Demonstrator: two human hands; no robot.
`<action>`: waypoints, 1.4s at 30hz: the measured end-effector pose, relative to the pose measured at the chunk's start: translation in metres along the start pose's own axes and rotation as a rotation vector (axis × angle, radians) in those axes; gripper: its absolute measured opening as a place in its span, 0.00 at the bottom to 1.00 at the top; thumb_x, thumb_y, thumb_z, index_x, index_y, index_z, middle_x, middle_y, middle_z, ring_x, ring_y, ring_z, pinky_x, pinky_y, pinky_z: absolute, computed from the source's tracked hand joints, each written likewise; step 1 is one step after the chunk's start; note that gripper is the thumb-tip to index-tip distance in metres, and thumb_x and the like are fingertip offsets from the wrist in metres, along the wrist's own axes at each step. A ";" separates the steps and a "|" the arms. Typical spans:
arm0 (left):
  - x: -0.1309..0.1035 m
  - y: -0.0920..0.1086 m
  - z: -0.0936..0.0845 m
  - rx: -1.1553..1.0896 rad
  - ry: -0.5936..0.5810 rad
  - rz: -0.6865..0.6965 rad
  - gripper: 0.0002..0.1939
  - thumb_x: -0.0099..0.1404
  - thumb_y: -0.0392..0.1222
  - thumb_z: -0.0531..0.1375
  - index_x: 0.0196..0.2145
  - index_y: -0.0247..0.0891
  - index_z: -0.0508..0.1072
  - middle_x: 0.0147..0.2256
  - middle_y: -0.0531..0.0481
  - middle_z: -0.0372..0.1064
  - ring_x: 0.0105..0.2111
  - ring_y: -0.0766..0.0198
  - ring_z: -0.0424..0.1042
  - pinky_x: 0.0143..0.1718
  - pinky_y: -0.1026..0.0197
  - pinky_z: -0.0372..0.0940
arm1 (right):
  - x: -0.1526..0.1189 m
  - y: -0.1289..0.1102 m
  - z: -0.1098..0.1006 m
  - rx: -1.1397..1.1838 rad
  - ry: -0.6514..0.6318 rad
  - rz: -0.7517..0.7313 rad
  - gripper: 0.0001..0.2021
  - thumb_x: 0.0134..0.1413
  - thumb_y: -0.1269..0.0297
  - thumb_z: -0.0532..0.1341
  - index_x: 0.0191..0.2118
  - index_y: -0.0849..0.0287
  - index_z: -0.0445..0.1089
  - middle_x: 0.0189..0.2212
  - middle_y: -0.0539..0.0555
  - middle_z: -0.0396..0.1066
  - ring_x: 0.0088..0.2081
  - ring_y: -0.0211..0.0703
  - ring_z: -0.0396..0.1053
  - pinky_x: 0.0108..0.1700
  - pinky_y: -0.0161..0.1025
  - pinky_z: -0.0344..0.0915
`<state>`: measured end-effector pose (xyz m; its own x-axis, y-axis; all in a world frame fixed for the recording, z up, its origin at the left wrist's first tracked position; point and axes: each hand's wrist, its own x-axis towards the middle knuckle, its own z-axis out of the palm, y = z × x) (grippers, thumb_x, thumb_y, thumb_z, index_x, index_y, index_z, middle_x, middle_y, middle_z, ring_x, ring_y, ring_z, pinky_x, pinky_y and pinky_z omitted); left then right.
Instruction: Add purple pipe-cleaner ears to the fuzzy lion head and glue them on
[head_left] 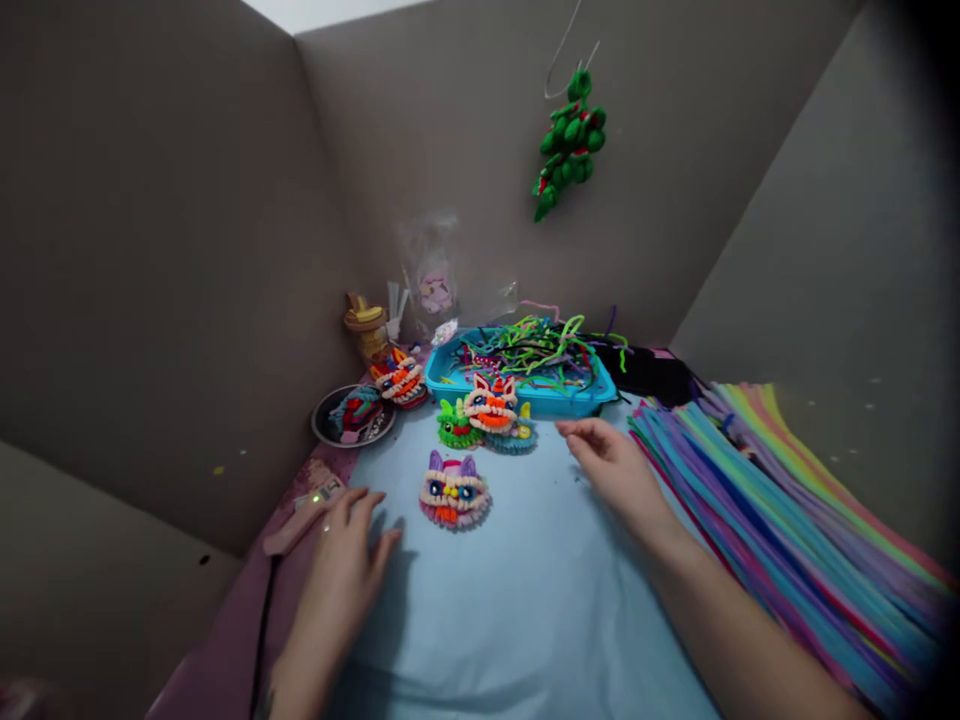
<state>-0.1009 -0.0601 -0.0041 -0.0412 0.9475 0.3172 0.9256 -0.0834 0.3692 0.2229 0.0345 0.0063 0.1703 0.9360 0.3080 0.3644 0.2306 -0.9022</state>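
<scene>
Dim, soft shadows; dark right corners

Back wall (450, 130): I see a green ornament with red bits (574, 140) hanging from a thin wire (553, 66)
Back corner: a see-through bag (435, 270), near a tan container with a yellow top (367, 325)
Far side: something black (652, 375), too dim for me to identify

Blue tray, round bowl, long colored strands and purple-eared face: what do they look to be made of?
Tray: likely plastic, by its even, bright molded walls.
Bowl: probably metal, its rim silvery gray, though gray plastic is possible.
Strands: soft and matte, perhaps chenille stems.
Purple-eared face: seemingly similar fuzzy stems, in plump ridges; its shiny eyes may be plastic.
</scene>
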 end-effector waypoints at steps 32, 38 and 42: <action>-0.001 0.046 0.027 -0.406 -0.063 -0.054 0.15 0.63 0.40 0.55 0.49 0.37 0.67 0.43 0.44 0.67 0.38 0.59 0.68 0.43 0.54 0.66 | -0.027 0.023 0.013 -0.715 -0.436 -0.113 0.09 0.52 0.72 0.57 0.38 0.57 0.72 0.39 0.57 0.68 0.45 0.50 0.63 0.47 0.43 0.60; -0.011 0.046 0.031 -0.430 0.060 -0.120 0.13 0.64 0.44 0.54 0.44 0.36 0.70 0.37 0.45 0.70 0.31 0.60 0.68 0.34 0.57 0.66 | -0.028 0.027 0.015 -0.868 -0.490 -0.066 0.05 0.55 0.72 0.57 0.31 0.59 0.70 0.35 0.58 0.66 0.41 0.52 0.61 0.42 0.43 0.56; -0.016 0.051 0.033 -0.462 0.032 -0.111 0.12 0.65 0.44 0.53 0.41 0.37 0.71 0.34 0.47 0.70 0.28 0.62 0.68 0.32 0.59 0.65 | -0.028 0.025 0.014 -0.890 -0.522 -0.080 0.06 0.55 0.72 0.58 0.38 0.57 0.69 0.38 0.57 0.67 0.43 0.51 0.61 0.41 0.41 0.55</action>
<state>-0.0406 -0.0692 -0.0195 -0.1488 0.9490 0.2780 0.6509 -0.1177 0.7499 0.2141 0.0174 -0.0288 -0.2249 0.9744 -0.0033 0.9384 0.2157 -0.2699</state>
